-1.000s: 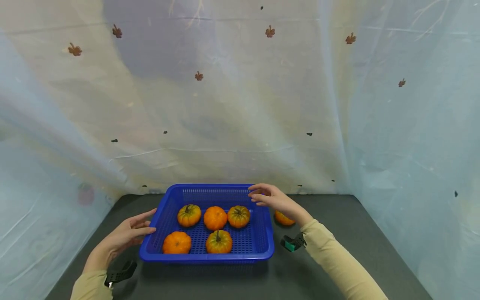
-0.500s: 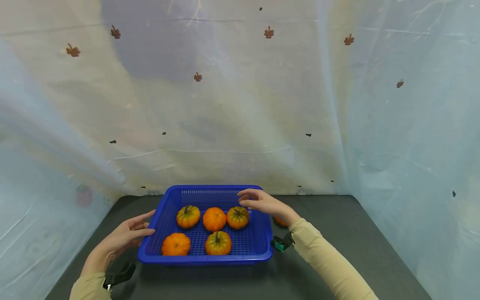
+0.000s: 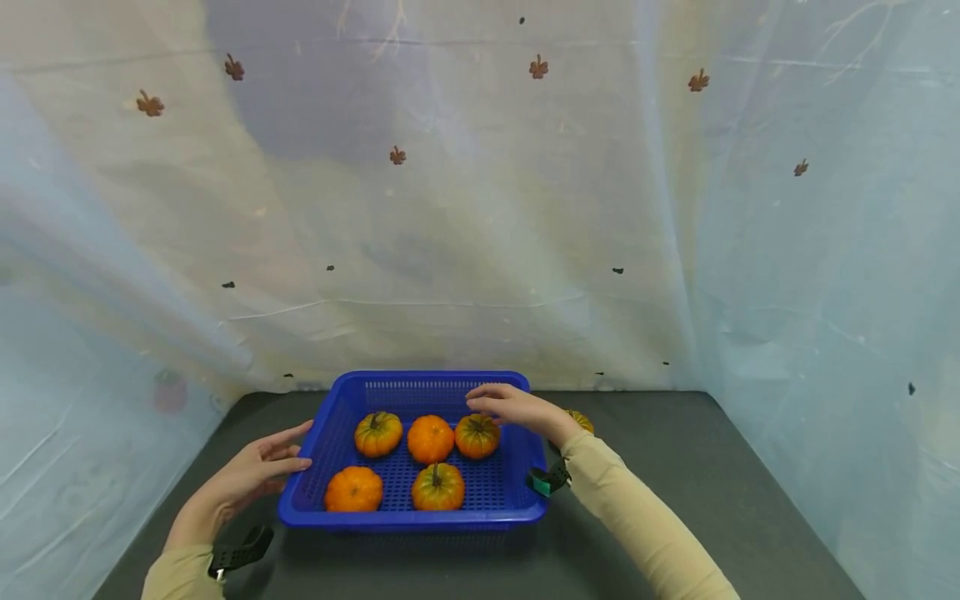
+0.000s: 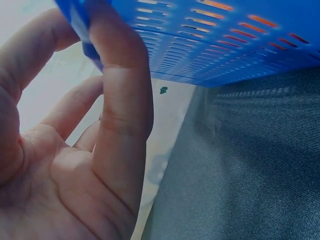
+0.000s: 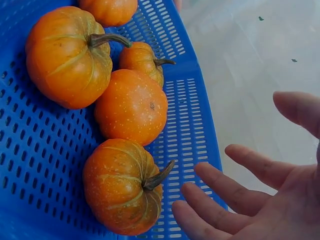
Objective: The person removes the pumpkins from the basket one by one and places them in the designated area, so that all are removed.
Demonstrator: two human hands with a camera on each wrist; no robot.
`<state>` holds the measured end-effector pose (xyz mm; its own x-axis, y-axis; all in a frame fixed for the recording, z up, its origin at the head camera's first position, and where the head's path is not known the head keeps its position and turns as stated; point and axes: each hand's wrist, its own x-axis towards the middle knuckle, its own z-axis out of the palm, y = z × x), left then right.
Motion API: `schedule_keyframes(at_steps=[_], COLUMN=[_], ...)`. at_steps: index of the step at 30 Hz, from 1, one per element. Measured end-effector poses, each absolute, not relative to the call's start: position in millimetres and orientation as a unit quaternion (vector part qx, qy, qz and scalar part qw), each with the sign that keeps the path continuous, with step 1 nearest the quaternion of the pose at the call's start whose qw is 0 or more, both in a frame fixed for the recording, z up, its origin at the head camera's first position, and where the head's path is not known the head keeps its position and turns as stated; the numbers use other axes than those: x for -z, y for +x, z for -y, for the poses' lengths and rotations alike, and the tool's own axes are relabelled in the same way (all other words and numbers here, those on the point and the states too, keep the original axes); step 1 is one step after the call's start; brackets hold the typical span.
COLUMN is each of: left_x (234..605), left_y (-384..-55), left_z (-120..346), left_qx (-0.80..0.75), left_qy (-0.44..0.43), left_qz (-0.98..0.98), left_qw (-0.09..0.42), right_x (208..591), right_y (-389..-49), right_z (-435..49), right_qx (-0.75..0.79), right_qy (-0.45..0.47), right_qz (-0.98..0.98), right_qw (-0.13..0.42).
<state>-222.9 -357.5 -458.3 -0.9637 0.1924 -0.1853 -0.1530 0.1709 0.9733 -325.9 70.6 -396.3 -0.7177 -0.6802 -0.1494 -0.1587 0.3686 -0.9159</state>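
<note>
A blue plastic basket (image 3: 405,518) with slotted walls holds several small pumpkins. My left hand (image 3: 243,479) is at its left side, and in the left wrist view the thumb and a finger (image 4: 122,95) pinch the blue rim. My right hand (image 3: 521,410) reaches over the basket's right side with nothing in it. Its fingers are spread in the right wrist view, close by the stemmed pumpkin (image 5: 122,187) at the back right. An orange pumpkin (image 3: 431,439) sits beside that one, with a green-orange pumpkin (image 3: 378,433) to its left. Nearest me are an orange pumpkin (image 3: 354,489) and a greenish one (image 3: 438,487).
Another pumpkin (image 3: 580,421) lies on the dark tabletop (image 3: 675,467) right of the basket, partly hidden by my right forearm. Pale plastic sheeting (image 3: 480,208) with leaf prints hangs behind the table and on both sides.
My right hand has moved left and slightly down, from the basket's back right corner to over the right-hand pumpkin. The left hand and the basket have stayed in place.
</note>
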Motion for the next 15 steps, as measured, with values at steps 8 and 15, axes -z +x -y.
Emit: schedule_keyframes(at_steps=[8,15], left_x=[457,458], left_y=[-222,-224], left_z=[358,358], left_qx=[-0.645,-0.644], left_qy=[0.017,0.017], left_qz=[-0.752,-0.752], left_qw=[0.136,0.139], right_x=[403,408], right_y=[-334,-337], right_z=[-61,-58], right_qx=[0.498,0.499], right_qy=[-0.244,-0.22], right_qz=[-0.791,-0.799], right_qw=[0.26,0.253])
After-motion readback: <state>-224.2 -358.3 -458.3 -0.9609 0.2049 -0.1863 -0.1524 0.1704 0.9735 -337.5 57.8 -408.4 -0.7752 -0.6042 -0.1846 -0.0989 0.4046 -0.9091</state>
